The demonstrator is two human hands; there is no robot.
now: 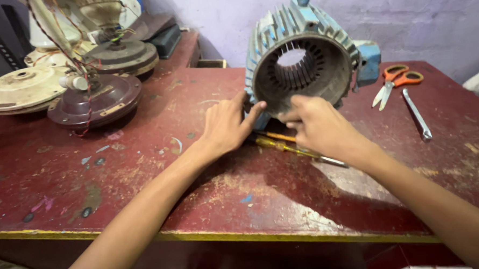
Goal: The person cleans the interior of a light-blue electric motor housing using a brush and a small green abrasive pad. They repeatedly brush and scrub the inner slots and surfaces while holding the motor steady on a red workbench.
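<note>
Left hand [225, 124] open, fingertips on the motor housing's [301, 62] front rim. Right hand [317, 123] open, fingers touching the lower rim. Screwdriver [283, 146] lies beneath on the bench [144, 171].

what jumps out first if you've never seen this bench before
The big blue finned motor housing stands at the back middle of the worn red table, its open end showing the empty slotted core. Both hands touch its lower rim, left hand and right hand, with yellow-handled screwdrivers lying under them. Orange-handled scissors lie to the right, and ceiling fan motors crowd the left end.
</note>
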